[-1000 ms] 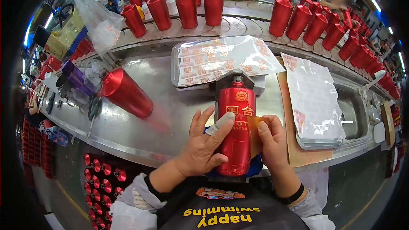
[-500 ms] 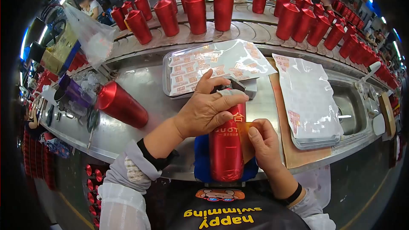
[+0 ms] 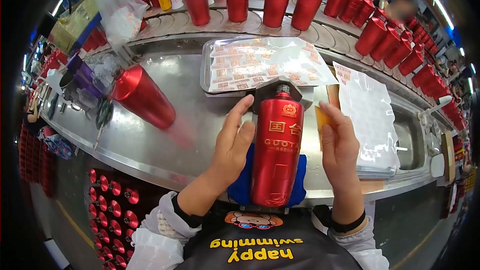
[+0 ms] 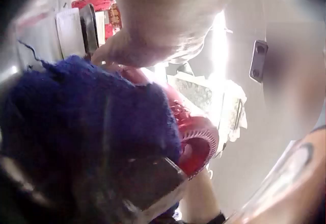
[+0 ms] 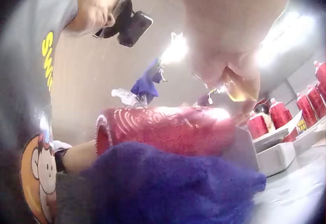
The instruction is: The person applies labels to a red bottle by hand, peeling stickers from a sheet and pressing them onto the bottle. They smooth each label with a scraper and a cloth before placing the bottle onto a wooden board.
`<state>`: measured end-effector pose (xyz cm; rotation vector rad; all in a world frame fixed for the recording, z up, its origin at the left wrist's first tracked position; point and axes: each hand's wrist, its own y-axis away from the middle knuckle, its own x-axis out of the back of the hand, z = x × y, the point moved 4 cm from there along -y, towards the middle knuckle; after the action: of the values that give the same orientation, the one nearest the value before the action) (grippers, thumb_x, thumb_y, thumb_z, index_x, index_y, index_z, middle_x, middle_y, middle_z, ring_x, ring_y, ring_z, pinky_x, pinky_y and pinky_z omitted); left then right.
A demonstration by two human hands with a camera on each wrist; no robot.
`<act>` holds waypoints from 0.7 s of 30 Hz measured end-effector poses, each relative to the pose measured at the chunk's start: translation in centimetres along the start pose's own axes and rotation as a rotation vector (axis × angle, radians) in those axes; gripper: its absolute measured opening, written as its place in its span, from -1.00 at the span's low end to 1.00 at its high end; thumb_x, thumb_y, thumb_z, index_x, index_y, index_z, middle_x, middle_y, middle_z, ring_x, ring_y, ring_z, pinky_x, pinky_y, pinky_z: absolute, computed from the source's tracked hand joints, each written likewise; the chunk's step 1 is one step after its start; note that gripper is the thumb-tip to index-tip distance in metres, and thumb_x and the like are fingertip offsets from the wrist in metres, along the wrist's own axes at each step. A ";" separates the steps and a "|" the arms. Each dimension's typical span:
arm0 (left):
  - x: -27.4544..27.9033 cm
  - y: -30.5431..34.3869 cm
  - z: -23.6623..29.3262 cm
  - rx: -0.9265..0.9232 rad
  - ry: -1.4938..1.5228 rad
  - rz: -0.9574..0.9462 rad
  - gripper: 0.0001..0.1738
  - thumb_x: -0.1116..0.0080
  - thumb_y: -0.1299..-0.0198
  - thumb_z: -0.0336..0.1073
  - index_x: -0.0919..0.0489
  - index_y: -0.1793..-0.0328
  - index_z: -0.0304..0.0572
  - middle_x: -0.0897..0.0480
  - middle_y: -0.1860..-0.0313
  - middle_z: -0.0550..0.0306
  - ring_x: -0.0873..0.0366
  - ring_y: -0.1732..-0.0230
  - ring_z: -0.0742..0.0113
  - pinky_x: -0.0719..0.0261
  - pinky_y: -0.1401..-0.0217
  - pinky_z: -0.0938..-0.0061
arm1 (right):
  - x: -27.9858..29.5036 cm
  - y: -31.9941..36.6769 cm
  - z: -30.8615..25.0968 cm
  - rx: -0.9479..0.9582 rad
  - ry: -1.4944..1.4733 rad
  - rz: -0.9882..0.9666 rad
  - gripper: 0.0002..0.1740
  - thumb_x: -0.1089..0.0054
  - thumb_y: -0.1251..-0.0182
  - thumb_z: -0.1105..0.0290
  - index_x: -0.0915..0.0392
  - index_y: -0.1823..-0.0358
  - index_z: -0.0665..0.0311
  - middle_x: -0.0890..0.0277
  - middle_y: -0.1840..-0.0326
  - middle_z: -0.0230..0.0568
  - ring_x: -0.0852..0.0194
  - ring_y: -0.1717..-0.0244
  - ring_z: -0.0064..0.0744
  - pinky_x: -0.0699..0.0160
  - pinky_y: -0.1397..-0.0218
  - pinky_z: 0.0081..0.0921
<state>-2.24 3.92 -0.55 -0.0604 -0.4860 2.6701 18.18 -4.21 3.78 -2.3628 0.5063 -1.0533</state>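
Note:
A red bottle with gold lettering (image 3: 276,170) (image 5: 168,129) (image 4: 197,147) lies on a blue cloth (image 3: 242,182) (image 4: 97,117) (image 5: 173,183), its neck at a dark angular rest (image 3: 296,93). To its left in the head view, my left hand (image 3: 230,145) (image 4: 163,20) is raised with extended fingers, holding nothing visible. My right hand (image 3: 342,145) (image 5: 229,35), to the right of the bottle, pinches a thin amber piece (image 3: 323,118) (image 5: 241,89) between thumb and fingers. In the head view, a gap separates this piece from the bottle.
Behind the bottle sits a tray with a label sheet (image 3: 267,62); another sheet (image 3: 367,115) lies right, beside a sink (image 3: 410,140). A second red bottle (image 3: 143,97) lies left. Several bottles line the conveyor (image 3: 250,17) beyond the worktop.
My left hand has come off the bottle's upper front to its left side. My right hand has moved right with the amber piece, away from the bottle, uncovering more lettering.

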 end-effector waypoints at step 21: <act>-2.0 -0.1 -1.5 0.167 0.307 -0.080 -0.28 0.09 -0.52 -0.17 0.03 -0.63 -0.39 -0.15 -0.55 -0.21 -0.14 -0.55 0.12 -0.07 -0.57 0.34 | -5.9 -1.2 -1.7 -0.706 -0.799 -0.174 -0.05 -0.29 -0.36 0.31 0.12 -0.59 0.46 -0.19 -0.46 0.06 -0.25 -0.42 -0.30 -0.22 -0.48 -0.38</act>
<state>-0.24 3.65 -1.99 -0.3861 -0.1631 2.5494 13.29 -0.70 2.03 -3.1917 0.3940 0.1296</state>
